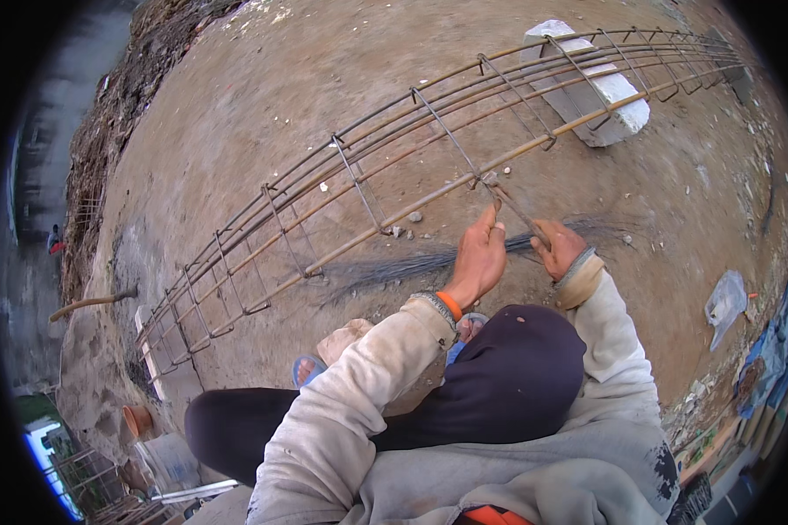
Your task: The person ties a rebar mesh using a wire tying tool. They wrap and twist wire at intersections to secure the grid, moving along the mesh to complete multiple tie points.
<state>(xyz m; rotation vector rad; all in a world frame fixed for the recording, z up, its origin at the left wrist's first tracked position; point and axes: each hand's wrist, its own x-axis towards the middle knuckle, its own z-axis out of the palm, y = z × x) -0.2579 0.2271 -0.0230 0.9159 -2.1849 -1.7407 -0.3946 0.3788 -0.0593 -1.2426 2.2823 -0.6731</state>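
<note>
A long rebar cage (433, 190) of rusty bars and square stirrups runs across the ground before me. My right hand (560, 251) is shut on the handle of a rusty steel tool (520, 213), probably tying pincers. The tool's head meets the near lower bar, where a stirrup crosses it. My left hand (479, 257) is just left of the tool, fingers close together and pointing at the head. Whether it holds a second handle or a wire is hidden. Beneath and behind both hands lies a bundle of thin tie wire (400, 266) on the dirt.
A white block (614, 128) props the cage at the right; another pale block (177, 377) is under its left end. A wooden handle (92, 304) sticks out at the far left. Near my left knee are a bucket (169, 462) and an orange-brown pot (137, 420). A plastic bag (725, 303) lies right.
</note>
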